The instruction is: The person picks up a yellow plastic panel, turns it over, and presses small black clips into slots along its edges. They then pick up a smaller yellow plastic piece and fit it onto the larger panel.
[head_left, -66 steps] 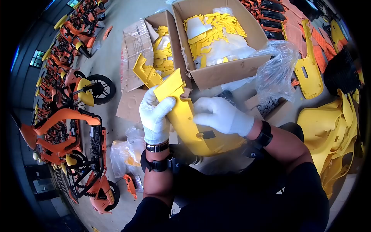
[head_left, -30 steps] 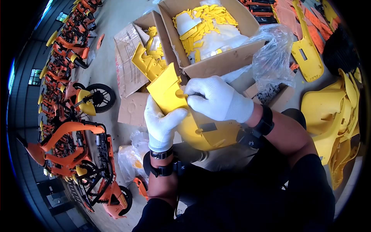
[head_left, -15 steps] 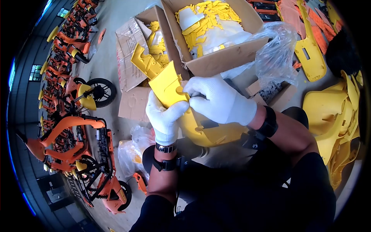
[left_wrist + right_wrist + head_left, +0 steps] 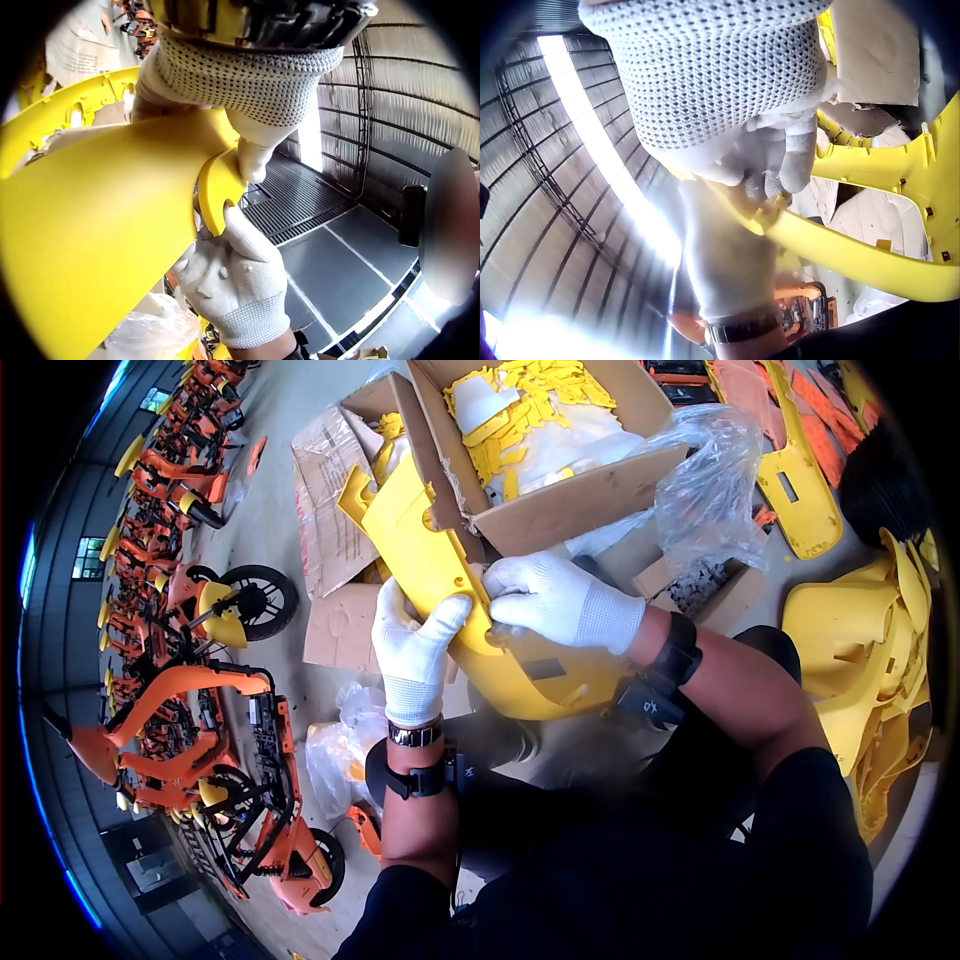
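A glossy yellow vehicle body panel [image 4: 410,550], with a notch and small holes along one edge, is held tilted in front of the body. My white-gloved left hand [image 4: 412,660] grips its left edge, thumb lying on the face. At the opposite edge my gloved right hand [image 4: 565,605] has its fingers curled, pinching the rim below the notch. In the left wrist view a curved yellow strip [image 4: 219,187] runs along the panel's edge between both hands. The right wrist view shows the right fingertips [image 4: 799,161] at the rim beside a small tab; their pads are partly hidden.
Beyond the hands stand a large cardboard box [image 4: 570,510] of small yellow parts and a narrower box [image 4: 330,510]. Crumpled clear plastic [image 4: 710,480] hangs beside them. Stacked yellow panels [image 4: 850,650] lie at right. Orange scooter frames [image 4: 190,680] line the left.
The panel has slid up and left, so its notch now sits above the hands. The right hand, first over the panel's face, came to the notch and now grips lower along the edge.
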Tool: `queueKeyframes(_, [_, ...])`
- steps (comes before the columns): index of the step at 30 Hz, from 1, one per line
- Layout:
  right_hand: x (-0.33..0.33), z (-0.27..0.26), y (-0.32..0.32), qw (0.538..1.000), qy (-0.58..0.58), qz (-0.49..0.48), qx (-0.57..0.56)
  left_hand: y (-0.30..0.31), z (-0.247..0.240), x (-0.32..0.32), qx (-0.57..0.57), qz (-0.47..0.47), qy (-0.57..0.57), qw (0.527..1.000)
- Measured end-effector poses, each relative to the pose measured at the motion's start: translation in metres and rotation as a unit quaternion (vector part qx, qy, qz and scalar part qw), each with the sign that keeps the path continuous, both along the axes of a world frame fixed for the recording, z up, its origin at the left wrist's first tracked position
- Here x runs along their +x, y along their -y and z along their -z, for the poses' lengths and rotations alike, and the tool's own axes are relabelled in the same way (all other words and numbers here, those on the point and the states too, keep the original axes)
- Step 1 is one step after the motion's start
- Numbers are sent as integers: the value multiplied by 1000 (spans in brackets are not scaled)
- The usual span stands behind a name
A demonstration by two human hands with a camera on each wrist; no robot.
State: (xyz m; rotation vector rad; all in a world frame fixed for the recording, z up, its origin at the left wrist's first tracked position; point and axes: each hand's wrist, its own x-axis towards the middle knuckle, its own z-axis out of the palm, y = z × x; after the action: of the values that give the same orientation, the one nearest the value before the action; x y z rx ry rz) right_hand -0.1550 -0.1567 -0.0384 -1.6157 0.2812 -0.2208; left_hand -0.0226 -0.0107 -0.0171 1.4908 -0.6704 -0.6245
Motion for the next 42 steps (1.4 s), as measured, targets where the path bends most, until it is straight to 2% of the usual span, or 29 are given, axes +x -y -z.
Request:
queueKeyframes(2, [2, 5, 5, 1000, 19, -4, 4, 1, -1, 0, -4, 14, -25, 1000])
queueKeyframes(5, [2, 5, 5, 1000, -11, 1, -11, 3, 3, 3, -10, 34, -51, 998])
queueKeyframes(8, [1, 9, 6, 996, 41, 17, -82, 6, 2, -2, -28, 59, -56, 996])
queueKeyframes(12, [1, 7, 5, 994, 25, 44, -101, 7, 6, -5, -30, 74, -69, 994])
queueKeyframes(14, [2, 8, 6, 993, 10, 37, -113, 7, 8, -5, -29, 70, -65, 995])
queueKeyframes(17, [-1, 0, 11, 996, 39, -22, -80, 11, 2, -5, -24, 49, -51, 997])
queueKeyframes(20, [-5, -11, 3, 991, -39, -25, -128, 10, 3, -10, -21, 13, -28, 999])
queueKeyframes(24, [-8, -8, -1, 983, -27, -11, -181, 13, 10, -8, -18, 7, 1, 1000])
queueKeyframes(27, [-3, -17, 2, 988, -76, -26, -135, 9, 10, -6, -37, 5, 4, 999])
queueKeyframes(29, [2, -5, 3, 996, -6, -21, -87, 9, 6, -3, -67, -2, -37, 997])
queueKeyframes(31, [-2, -3, 2, 995, 18, -56, -80, 6, -1, -1, -106, -4, -78, 991])
queueKeyframes(32, [-4, -2, 1, 994, 30, -73, -76, 4, -8, 2, -125, -10, -52, 991])
queueKeyframes(35, [-14, -2, -11, 962, -41, -237, -132, -9, -32, 16, -152, -27, -7, 988])
queueKeyframes(37, [-17, -16, -30, 943, -105, -259, -180, -14, -50, 19, -173, -67, 12, 983])
queueKeyframes(39, [-19, -14, -47, 960, -55, -174, -212, -19, -51, 21, -193, -115, 40, 973])
queueKeyframes(40, [-21, -16, -53, 965, -32, -128, -227, -27, -45, 30, -214, -96, 50, 971])
queueKeyframes(42, [-24, -33, -45, 966, -15, -96, -240, -32, -48, 38, -263, -59, 50, 962])
